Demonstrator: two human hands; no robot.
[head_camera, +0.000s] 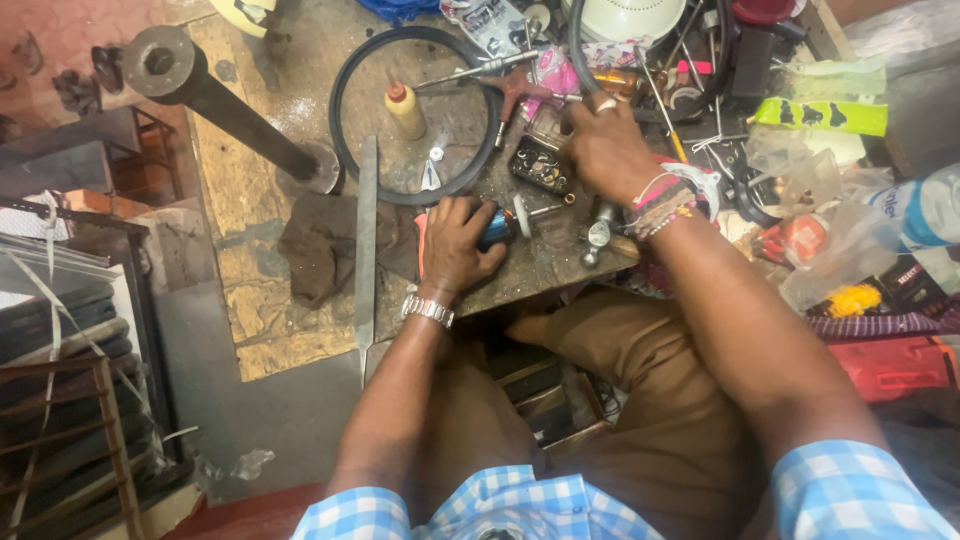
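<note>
My left hand (455, 243) grips a small blue cylindrical part (497, 228) with a white disc and a thin shaft (540, 211) sticking out to its right, resting on the worn workbench (260, 180). My right hand (606, 148), with a ring and several wrist bands, reaches over a small black tray of tiny metal parts (540, 165); its fingers are curled down among the clutter, and what they hold is hidden. A metal tool with a round head (598, 235) lies just below that wrist.
A black rubber ring (345, 150) circles a small yellow bottle with a red cap (405, 108). A long flat metal file (366, 250) and a dark rag (325, 245) lie at left. A thick dark pipe (215, 95) crosses the upper left. Tools, plastic bags and a bottle (925, 210) crowd the right.
</note>
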